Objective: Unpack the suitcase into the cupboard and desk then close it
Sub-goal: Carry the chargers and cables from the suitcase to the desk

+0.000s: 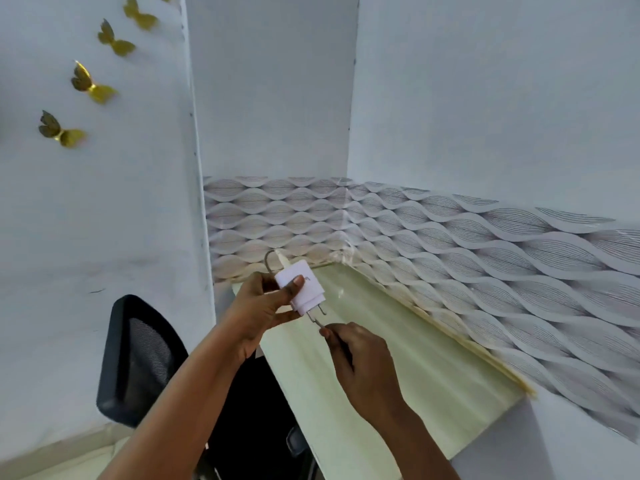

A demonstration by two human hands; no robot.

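Note:
A white charger plug with two metal pins pointing down and right is held above the pale green desk. My left hand grips the plug body, thumb on its face. A grey cable loops out of the plug's top end. My right hand pinches a thin grey strand, likely the cable's other end, just below the pins. The suitcase and cupboard are out of view.
A black mesh office chair stands at the desk's left side, against a white wall with gold butterfly stickers. Wave-patterned panels line the wall behind the desk, which sits in a corner.

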